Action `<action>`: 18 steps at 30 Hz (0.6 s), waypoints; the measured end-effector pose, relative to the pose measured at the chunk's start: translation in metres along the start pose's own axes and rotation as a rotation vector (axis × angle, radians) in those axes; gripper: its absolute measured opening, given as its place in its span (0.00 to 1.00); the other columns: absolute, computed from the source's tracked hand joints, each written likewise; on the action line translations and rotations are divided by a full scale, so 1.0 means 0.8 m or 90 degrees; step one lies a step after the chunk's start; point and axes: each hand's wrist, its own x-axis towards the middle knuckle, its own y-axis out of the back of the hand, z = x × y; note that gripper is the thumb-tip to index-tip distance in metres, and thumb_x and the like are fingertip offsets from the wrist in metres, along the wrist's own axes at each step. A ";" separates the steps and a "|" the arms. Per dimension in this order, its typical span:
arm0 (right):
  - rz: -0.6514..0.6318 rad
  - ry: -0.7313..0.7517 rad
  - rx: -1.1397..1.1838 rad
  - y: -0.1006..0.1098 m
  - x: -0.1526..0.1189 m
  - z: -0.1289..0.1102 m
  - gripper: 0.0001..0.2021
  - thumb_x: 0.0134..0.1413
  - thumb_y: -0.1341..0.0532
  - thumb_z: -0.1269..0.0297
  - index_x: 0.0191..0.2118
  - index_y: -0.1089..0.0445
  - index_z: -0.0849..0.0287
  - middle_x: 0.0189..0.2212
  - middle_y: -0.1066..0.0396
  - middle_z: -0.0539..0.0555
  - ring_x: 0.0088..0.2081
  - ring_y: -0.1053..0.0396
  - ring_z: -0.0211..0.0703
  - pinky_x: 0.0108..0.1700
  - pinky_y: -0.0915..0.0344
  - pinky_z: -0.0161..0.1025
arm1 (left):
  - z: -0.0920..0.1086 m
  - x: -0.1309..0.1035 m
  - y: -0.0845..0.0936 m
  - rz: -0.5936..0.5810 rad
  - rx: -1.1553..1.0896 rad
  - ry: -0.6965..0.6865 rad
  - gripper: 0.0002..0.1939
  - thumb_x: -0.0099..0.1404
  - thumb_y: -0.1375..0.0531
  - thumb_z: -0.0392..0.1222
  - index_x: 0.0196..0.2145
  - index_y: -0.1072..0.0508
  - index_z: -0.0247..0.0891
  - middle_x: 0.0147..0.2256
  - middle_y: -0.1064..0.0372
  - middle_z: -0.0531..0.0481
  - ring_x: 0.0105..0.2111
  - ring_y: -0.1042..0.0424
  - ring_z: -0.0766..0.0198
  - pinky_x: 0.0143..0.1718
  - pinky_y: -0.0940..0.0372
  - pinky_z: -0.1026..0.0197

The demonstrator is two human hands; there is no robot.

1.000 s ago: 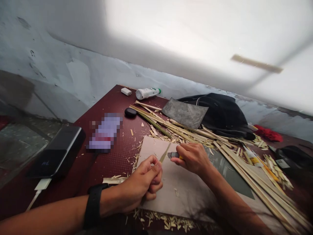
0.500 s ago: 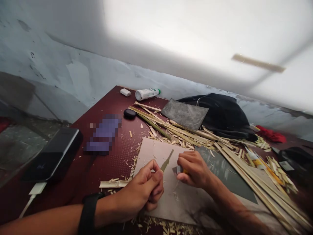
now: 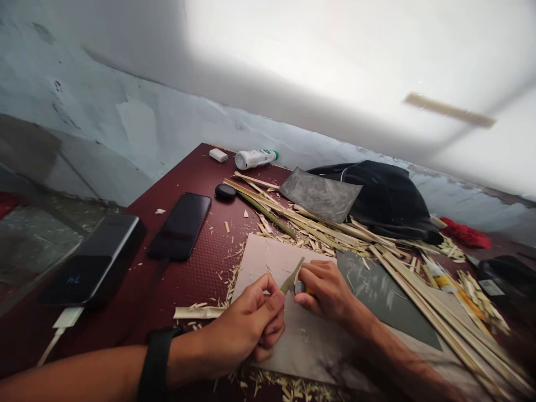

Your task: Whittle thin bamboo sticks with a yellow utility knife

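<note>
My left hand point(image 3: 251, 321) is closed round a thin, pointed greenish bamboo strip point(image 3: 295, 273), whose tip slants up and away. Close on its right, my right hand point(image 3: 329, 290) grips a utility knife point(image 3: 299, 287) with a grey front end and a bit of yellow showing. The knife's blade end meets the side of the strip, and a pale curl runs along there. Most of the knife's handle is hidden in my fingers. Beneath both hands lies a pale board point(image 3: 268, 257) with shavings scattered on and around it.
Bamboo strips point(image 3: 276, 209) lie beyond the board, and longer ones point(image 3: 427, 296) run down the right. Grey sandpaper point(image 3: 320, 192) leans near a black cloth bag point(image 3: 377, 195). Leftward are a phone point(image 3: 182, 226), a power bank point(image 3: 94, 259) and a black case point(image 3: 225, 192). A white bottle point(image 3: 255, 159) lies behind.
My right hand has moved left with the knife, bringing its blade from apart to against the bamboo strip. My left hand still holds the strip. The view has shifted slightly.
</note>
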 end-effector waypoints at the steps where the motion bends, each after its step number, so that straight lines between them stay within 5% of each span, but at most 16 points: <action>1: 0.001 -0.008 -0.007 0.000 0.000 0.001 0.27 0.69 0.56 0.43 0.25 0.44 0.57 0.21 0.43 0.48 0.23 0.49 0.36 0.29 0.54 0.39 | 0.001 0.000 0.000 0.003 0.002 0.000 0.23 0.61 0.38 0.61 0.31 0.45 0.45 0.19 0.46 0.64 0.15 0.56 0.74 0.14 0.59 0.69; 18: 0.006 -0.100 -0.235 0.012 0.004 0.013 0.27 0.67 0.53 0.43 0.25 0.38 0.58 0.19 0.38 0.49 0.21 0.47 0.36 0.28 0.58 0.39 | 0.012 -0.001 0.000 0.053 0.001 0.030 0.17 0.69 0.44 0.54 0.32 0.47 0.44 0.23 0.52 0.63 0.18 0.59 0.75 0.17 0.66 0.68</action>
